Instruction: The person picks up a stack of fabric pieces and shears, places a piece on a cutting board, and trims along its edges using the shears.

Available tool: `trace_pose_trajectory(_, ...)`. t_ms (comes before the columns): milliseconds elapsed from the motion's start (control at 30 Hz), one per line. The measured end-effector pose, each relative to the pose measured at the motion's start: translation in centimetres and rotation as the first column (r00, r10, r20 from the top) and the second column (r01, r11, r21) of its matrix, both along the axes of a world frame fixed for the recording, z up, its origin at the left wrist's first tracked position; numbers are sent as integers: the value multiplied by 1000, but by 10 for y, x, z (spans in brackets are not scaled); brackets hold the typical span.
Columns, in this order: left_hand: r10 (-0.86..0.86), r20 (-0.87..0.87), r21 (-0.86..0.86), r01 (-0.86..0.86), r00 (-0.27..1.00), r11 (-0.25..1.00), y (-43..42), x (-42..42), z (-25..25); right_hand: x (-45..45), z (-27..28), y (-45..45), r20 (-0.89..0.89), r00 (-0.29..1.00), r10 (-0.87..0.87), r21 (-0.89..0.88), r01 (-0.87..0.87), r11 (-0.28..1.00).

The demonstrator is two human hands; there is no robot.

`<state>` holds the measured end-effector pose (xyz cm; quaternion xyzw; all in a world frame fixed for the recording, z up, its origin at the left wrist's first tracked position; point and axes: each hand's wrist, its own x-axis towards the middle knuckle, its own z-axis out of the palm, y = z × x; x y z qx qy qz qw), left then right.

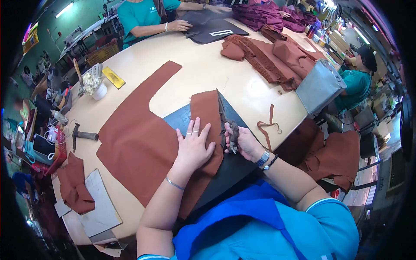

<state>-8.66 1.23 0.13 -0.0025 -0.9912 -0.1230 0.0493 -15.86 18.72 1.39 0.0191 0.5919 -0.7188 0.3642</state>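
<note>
Steadying, apparently, a rust-brown fabric panel partly over a flat black board, the left hand spreads ungrasping fingers; the right hand curls fingers round a dark shears-like tool.

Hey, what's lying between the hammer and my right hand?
In the head view, the brown fabric, with your left hand on it, lies between the hammer and your right hand.

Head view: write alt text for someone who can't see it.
A person's left hand lies flat on brown fabric while the right hand grips what look like shears at its edge. A dark board lies beneath; a hammer lies to the left.
</note>
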Motion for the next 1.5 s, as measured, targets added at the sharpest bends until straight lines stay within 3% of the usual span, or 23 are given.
trace_pose_trajectory(500, -11, -26, 53, 13, 1000, 999, -7, -5, -7, -9, -2, 7, -12, 998, -61, -54, 60, 997)
trace_pose_trajectory(533, -14, -11, 80, 14, 1000, 997, -10, -6, -7, -11, 0, 8, -4, 996, -85, -85, 84, 993)
trace_pose_trajectory(600, 24, -83, 323, 5, 996, 946, -16, -11, -8, -11, -1, 21, 1, 995, -101, -199, 99, 975)
trace_pose_trajectory(667, 68, -265, 537, 89, 962, 839, -34, -19, -2, -10, -2, 35, -63, 992, -108, -248, 90, 965)
trace_pose_trajectory(733, 44, -362, 441, 129, 931, 888, -51, -11, 24, -8, 4, 48, -61, 990, -126, -221, 109, 969)
trace_pose_trajectory(767, -2, -335, 422, 151, 942, 894, -61, -3, 35, -5, 8, 53, -43, 988, -147, -223, 134, 966)
trace_pose_trajectory(800, -99, -292, 290, 186, 951, 939, -70, 9, 44, -3, 9, 61, -53, 990, -132, -218, 118, 969)
trace_pose_trajectory(867, -271, -162, 15, 277, 949, 961, -85, 38, 55, -2, 8, 76, -75, 991, -108, -211, 90, 973)
trace_pose_trajectory(967, -450, 142, -95, 465, 882, 880, -102, 69, 37, 1, 2, 92, -147, 987, -65, -121, 47, 992)
trace_pose_trajectory(1000, -378, 182, -28, 389, 908, 921, -102, 75, 27, 3, 2, 96, -165, 985, -49, -84, 36, 996)
trace_pose_trajectory(1100, 43, 78, -76, -37, 996, 996, -106, 53, 8, 12, 4, 99, -133, 990, -39, -81, 29, 996)
trace_pose_trajectory(1200, 556, 2, 5, -556, 831, 831, -98, 11, -8, 22, 4, 97, -87, 996, 10, -124, -21, 992)
trace_pose_trajectory(1233, 623, -12, 49, -622, 782, 781, -95, -1, -9, 27, 3, 98, -78, 996, 45, -148, -56, 987)
trace_pose_trajectory(1333, 616, -192, 338, -537, 764, 773, -95, -20, -26, 42, 2, 115, -55, 983, 173, -96, -178, 979)
trace_pose_trajectory(1367, 510, -248, 382, -401, 824, 833, -89, -14, -17, 47, 4, 122, -2, 974, 227, -117, -225, 967)
trace_pose_trajectory(1467, -34, -77, 167, 46, 996, 985, -69, 28, 31, 59, -1, 143, 34, 942, 333, -48, -331, 942)
trace_pose_trajectory(1500, -86, -33, 116, 89, 996, 989, -64, 37, 28, 63, -1, 149, 70, 938, 341, -59, -337, 940)
